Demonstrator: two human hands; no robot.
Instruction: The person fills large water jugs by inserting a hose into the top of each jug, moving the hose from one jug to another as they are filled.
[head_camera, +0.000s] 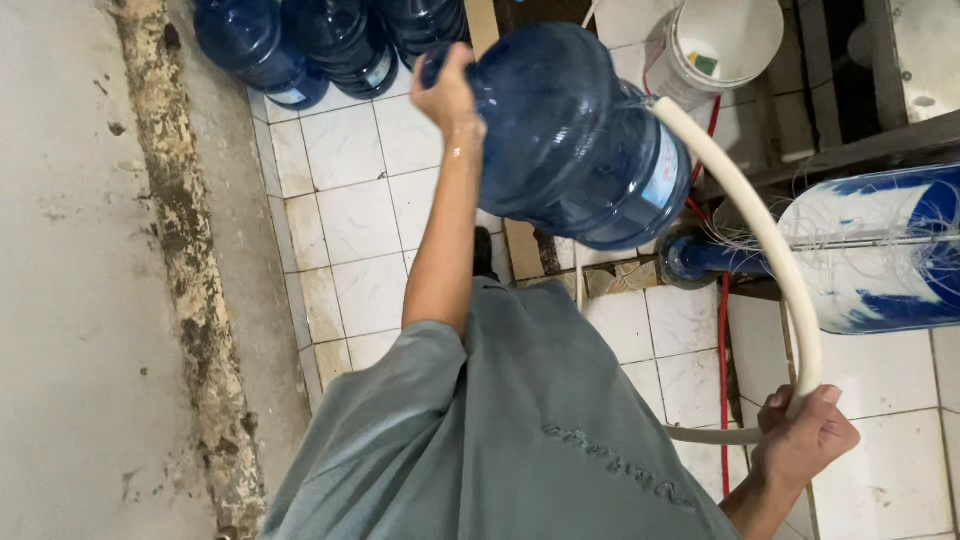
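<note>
gripping the neck of a big blue water jug (575, 140) at top centre, the left hand (447, 95) holds it tipped on its side above the tiled floor (360, 190). lower right, the right hand (805, 440) has fingers (780, 405) curled round a cream hose (770, 240) that arcs up to the jug. more blue jugs (300, 40) stand upper left, a white bucket (715, 45) upper right.

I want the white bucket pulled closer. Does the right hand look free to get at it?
Probably not: the right hand is closed around the white hose, and the white bucket sits far beyond it, past the blue jug held up by the left hand.
</note>
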